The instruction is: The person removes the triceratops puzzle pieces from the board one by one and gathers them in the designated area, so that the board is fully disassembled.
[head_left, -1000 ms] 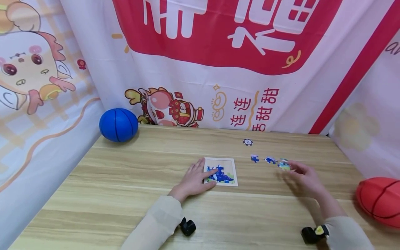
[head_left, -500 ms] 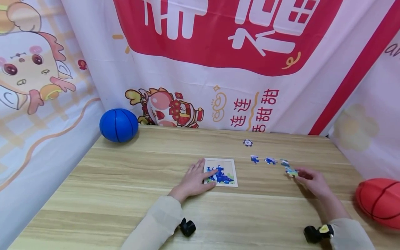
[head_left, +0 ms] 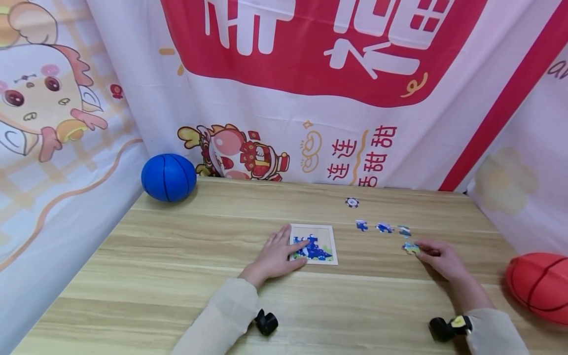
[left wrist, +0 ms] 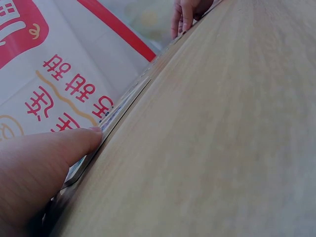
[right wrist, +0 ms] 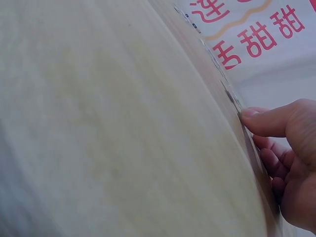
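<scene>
My left hand [head_left: 278, 254] rests with its fingers spread on the left side of a white-framed jigsaw puzzle tray [head_left: 334, 246]. Blue and green pieces fill the lower part of the tray, and its upper part shows bare backing. On the right, my right hand [head_left: 443, 259] pinches a green and blue puzzle piece [head_left: 410, 248] by its right side, low over the table. Its thumb [right wrist: 266, 121] and curled fingers show in the right wrist view. A loose piece [head_left: 404, 230] lies just beyond, with two blue pieces [head_left: 384, 228] [head_left: 361, 225] to its left.
A round chip [head_left: 352, 202] lies farther back on the wooden table [head_left: 222, 222]. At the back left corner sits a blue ball [head_left: 168, 177], and a red ball [head_left: 539, 286] is at the right edge. A printed curtain [head_left: 266, 108] hangs behind the table.
My right hand has drawn the green and blue piece toward me and slightly right, away from the loose piece it overlapped. The left hand has stayed on the tray.
</scene>
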A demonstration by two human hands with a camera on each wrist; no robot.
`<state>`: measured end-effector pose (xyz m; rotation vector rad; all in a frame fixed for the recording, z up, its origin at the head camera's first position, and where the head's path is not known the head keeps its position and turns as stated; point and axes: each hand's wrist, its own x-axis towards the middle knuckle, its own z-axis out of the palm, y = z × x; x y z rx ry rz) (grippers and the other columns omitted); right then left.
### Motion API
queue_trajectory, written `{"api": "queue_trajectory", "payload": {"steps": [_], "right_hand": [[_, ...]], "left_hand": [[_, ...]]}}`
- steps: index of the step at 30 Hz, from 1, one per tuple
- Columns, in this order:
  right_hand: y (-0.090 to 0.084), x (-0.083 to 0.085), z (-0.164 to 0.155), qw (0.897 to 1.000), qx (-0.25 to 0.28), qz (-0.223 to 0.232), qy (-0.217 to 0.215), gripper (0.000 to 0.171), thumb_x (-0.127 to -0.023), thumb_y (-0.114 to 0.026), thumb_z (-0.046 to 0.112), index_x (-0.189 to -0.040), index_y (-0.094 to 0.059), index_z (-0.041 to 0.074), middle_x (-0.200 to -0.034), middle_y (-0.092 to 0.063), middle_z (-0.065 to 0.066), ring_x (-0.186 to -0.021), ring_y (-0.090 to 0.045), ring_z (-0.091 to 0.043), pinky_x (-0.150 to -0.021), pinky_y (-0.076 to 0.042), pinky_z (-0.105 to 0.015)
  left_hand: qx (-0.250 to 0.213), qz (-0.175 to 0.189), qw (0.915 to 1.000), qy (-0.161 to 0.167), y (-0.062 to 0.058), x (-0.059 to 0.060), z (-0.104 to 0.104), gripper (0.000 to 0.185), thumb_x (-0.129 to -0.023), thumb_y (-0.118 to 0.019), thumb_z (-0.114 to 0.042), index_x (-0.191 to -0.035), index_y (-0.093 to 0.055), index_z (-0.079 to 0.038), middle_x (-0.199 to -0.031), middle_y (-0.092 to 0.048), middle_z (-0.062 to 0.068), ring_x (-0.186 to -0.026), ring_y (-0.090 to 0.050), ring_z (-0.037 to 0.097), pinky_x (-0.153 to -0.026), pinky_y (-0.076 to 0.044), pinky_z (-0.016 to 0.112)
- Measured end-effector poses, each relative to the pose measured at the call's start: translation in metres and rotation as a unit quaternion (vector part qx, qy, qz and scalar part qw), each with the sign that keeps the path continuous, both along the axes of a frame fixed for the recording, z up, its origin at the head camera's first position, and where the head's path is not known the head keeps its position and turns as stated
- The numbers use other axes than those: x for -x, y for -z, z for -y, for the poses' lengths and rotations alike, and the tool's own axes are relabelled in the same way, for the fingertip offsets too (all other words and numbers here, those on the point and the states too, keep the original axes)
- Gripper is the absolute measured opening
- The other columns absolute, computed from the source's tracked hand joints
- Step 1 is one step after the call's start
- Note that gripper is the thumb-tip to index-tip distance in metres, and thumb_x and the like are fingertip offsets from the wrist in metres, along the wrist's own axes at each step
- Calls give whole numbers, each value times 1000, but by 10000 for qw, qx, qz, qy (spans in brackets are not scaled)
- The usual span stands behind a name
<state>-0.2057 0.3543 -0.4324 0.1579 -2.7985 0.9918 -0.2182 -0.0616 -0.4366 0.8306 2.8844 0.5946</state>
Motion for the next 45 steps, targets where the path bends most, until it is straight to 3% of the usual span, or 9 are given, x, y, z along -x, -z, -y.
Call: {"api": "queue_trajectory", "payload": {"steps": [5,11,23,28,32,38,45], "right_hand": [[0,1,1,9998,3,176,-28,33,-79,-61,9,-107,-56,-8,-100,-56,-24,-85,-50,-29,-70,-38,-36],[0,2,1,9991,48,418,-6,34,-81,-60,11,-109,-55,-7,-103,-53,-27,-89,-47,-33,-72,-37,-41],[-1,3,-2,9975,124,691,20,39,-81,-60,14,-113,-52,-6,-105,-53,-24,-87,-46,-29,-69,-36,-35],[-7,0,-1,9926,502,1063,302,51,-82,-58,25,-123,-44,-2,-100,-50,-19,-83,-44,-24,-63,-38,-29],[-18,-2,2,9918,764,1002,228,52,-85,-54,28,-126,-40,-2,-103,-48,-20,-83,-43,-22,-61,-40,-27],[-36,-2,27,9923,828,920,-88,51,-87,-50,32,-128,-39,4,-110,-46,-21,-90,-43,-27,-65,-41,-31],[-38,10,75,9903,1170,614,-421,43,-84,-56,17,-123,-46,2,-104,-52,-22,-88,-46,-25,-71,-41,-32]], "left_hand": [[-14,38,10000,-9,-1,0,-1,53,-84,-38,-55,-131,-35,-32,-141,-1,17,-128,2,27,-100,-1,43],[-27,25,10000,-2,0,1,-1,53,-84,-38,-55,-132,-35,-32,-142,-2,17,-128,2,27,-100,-1,43],[3,42,10000,-20,0,1,-1,53,-84,-38,-56,-131,-35,-32,-142,-2,16,-128,2,27,-100,-1,43],[-21,22,10000,2,-1,0,-1,53,-84,-38,-56,-131,-35,-32,-142,-2,17,-128,2,27,-101,-1,42],[-81,-5,9999,61,0,1,-1,53,-84,-38,-54,-131,-36,-30,-141,-3,18,-128,1,28,-100,-2,43],[-102,7,9999,49,-1,0,-1,54,-84,-39,-54,-132,-35,-29,-141,-3,18,-128,1,28,-100,-1,43],[-183,6,9998,-9,-3,-1,1,56,-84,-39,-54,-134,-32,-27,-141,-4,18,-128,1,30,-100,-3,44]]}}
